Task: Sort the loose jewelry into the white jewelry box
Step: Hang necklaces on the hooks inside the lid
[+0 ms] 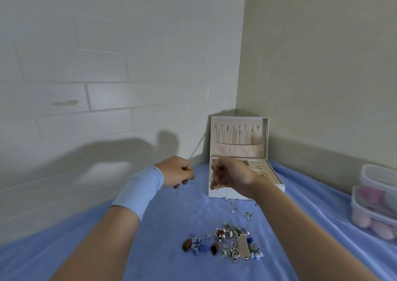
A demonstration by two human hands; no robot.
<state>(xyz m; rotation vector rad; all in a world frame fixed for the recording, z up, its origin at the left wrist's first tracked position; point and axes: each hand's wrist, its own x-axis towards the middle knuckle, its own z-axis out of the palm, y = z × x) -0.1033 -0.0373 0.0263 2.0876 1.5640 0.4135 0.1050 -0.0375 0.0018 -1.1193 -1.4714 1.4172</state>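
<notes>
The white jewelry box (277, 187) stands open in the corner, with several chains hanging inside its raised lid (236, 134) and rings in its tray (261, 170). My right hand (233, 176), blurred, hovers in front of the box's left half and pinches a thin necklace (229, 203) that dangles toward the cloth. My left hand (177, 171) is raised to the left of it, fingers curled with the thumb against the forefinger; nothing shows in it. A pile of loose jewelry (229, 244) with beads, pearls and a small card lies on the blue cloth nearer to me.
The blue cloth (163, 227) covers the surface up to two walls that meet behind the box. A few small pieces (248, 213) lie between pile and box. Stacked clear plastic containers (378, 203) with pink items stand at the right edge.
</notes>
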